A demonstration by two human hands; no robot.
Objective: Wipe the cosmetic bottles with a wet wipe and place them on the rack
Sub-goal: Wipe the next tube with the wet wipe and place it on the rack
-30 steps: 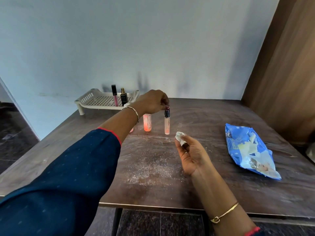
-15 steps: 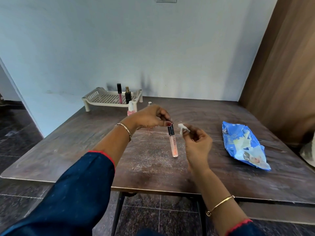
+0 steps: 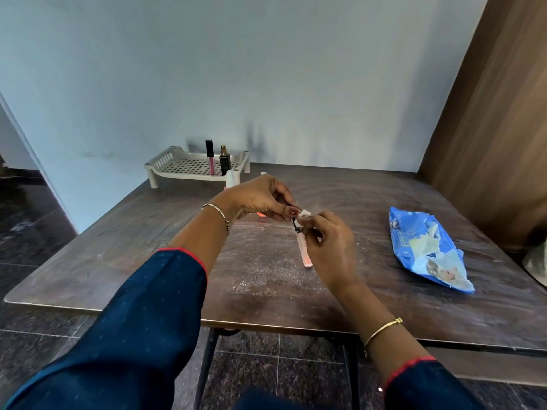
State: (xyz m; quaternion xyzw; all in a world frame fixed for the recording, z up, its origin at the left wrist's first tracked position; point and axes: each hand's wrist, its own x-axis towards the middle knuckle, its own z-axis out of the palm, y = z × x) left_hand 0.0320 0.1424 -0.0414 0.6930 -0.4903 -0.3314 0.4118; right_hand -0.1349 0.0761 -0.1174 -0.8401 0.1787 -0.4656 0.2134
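Counting what you have: one slim lip gloss tube (image 3: 304, 250) in your hands, two bottles standing in the rack (image 3: 189, 167), a pink tube (image 3: 210, 157) and a dark perfume bottle (image 3: 225, 161), and parts of two more bottles (image 3: 231, 178) showing behind your left wrist, too hidden to describe. Your left hand (image 3: 260, 198) pinches the tube's dark cap between thumb and fingers, so the tube hangs above the counter (image 3: 148, 232). Your right hand (image 3: 328, 241) is closed on one small white wipe (image 3: 305, 215), pressed against the cap. One blue wipe packet (image 3: 426, 247) lies to your right, well apart from the tube. The counter is dark, worn wood with a pale dusty patch under your hands, set against a light blue wall, with a wooden panel on the right and dark floor tiles below. The rack sits at the far left corner; the near edge and the middle stand bare.
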